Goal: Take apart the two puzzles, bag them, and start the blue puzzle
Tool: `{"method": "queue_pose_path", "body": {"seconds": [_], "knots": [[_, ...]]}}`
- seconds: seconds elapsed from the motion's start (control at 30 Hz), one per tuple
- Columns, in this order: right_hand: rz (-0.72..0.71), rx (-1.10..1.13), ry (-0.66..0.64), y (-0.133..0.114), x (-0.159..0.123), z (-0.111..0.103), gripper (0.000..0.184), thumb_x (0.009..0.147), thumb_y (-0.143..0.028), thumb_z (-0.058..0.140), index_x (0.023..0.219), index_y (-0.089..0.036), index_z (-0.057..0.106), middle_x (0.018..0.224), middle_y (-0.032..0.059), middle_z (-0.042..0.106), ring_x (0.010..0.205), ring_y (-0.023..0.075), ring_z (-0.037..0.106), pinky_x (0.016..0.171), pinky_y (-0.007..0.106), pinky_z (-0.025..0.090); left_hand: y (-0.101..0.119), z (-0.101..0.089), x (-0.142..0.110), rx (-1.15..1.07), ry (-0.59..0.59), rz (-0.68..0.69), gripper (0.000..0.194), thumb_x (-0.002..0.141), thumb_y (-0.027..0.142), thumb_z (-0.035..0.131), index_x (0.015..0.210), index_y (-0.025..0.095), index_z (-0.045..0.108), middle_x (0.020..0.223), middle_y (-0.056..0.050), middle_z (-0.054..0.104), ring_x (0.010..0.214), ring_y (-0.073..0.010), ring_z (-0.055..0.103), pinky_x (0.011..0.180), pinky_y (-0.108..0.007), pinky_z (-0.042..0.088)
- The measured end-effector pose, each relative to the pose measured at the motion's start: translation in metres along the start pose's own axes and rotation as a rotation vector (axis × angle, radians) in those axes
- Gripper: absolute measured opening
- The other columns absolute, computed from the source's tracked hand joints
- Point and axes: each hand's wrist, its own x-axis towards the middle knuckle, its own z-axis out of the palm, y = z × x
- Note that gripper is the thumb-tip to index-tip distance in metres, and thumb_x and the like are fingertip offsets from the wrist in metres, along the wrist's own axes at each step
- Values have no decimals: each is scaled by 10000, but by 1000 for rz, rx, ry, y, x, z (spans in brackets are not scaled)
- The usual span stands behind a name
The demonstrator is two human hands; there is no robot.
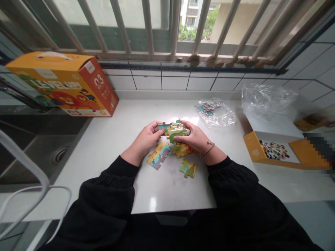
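Both my hands are raised a little over a white countertop, close together. My right hand is closed around a stack of colourful jigsaw puzzle pieces, a green-patterned one facing me. Between its thumb and fingers my left hand pinches a puzzle piece with grey and teal on it, at the stack's left side. Below them lie joined yellow and grey puzzle pieces, some orange-yellow pieces partly under my right hand, and a single yellow-green piece nearer to me.
An orange puzzle box stands back left beside a dark sink. A clear plastic bag with pieces lies back right. Farther right are an open box and crumpled plastic. A white hose-like tube crosses the left foreground.
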Motion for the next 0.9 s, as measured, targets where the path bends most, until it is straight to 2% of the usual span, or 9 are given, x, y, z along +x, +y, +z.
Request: {"method": "queue_pose_path", "body": {"seconds": [0.07,0.17,0.27,0.4,0.6,0.73,0.8,0.9], "knots": [[5,-16,20,-2,0,-1,697,669,-551,1016,1207,-211,733,1233,110,784,1090,308,770,966,462,649,-2,-2,2,9,34,12,217,957,290,783,1133,210,683,956,-21,779,707,-124,655,615,-223,450],[30,33,-19,-8,-3,-1,584,699,-565,993,1086,-222,722,1110,74,803,941,260,768,830,401,643,-5,-4,5,10,63,27,219,961,286,774,1151,212,696,973,-22,785,751,-135,686,634,-225,467],[12,80,-74,-15,-5,0,576,673,-541,1013,1044,-235,696,1041,41,814,898,236,761,799,369,621,-6,-5,7,-18,89,53,186,945,252,780,1110,201,712,963,-23,786,788,-146,709,693,-239,514],[-16,70,-63,-18,-6,1,575,651,-516,1031,1033,-239,702,1026,35,815,896,236,758,796,369,618,-5,-5,9,-75,140,43,186,922,247,818,1068,188,719,903,-26,776,740,-153,703,678,-253,528],[2,190,-101,-18,-8,0,578,661,-517,1039,1050,-230,721,1029,39,814,867,218,757,767,353,631,-3,-3,9,-246,102,21,265,896,309,881,1055,183,711,917,-22,773,748,-138,707,692,-247,541],[27,278,-104,-20,-10,1,550,713,-523,1021,1081,-232,735,999,31,804,780,187,735,713,337,627,1,-1,7,-283,110,78,280,893,310,899,1055,171,718,948,-31,776,799,-143,719,787,-278,584],[45,292,-106,-21,-11,2,545,721,-529,1016,1076,-227,735,951,21,790,727,170,710,670,320,612,1,-1,7,-275,119,74,276,903,306,895,1065,157,727,945,-39,774,787,-138,713,776,-272,580],[58,301,-101,-22,-11,2,561,707,-532,1023,1068,-219,729,923,16,781,706,161,698,647,306,601,2,-1,7,-287,108,0,265,897,290,897,1050,145,736,913,-42,772,735,-133,701,700,-253,559]]}}
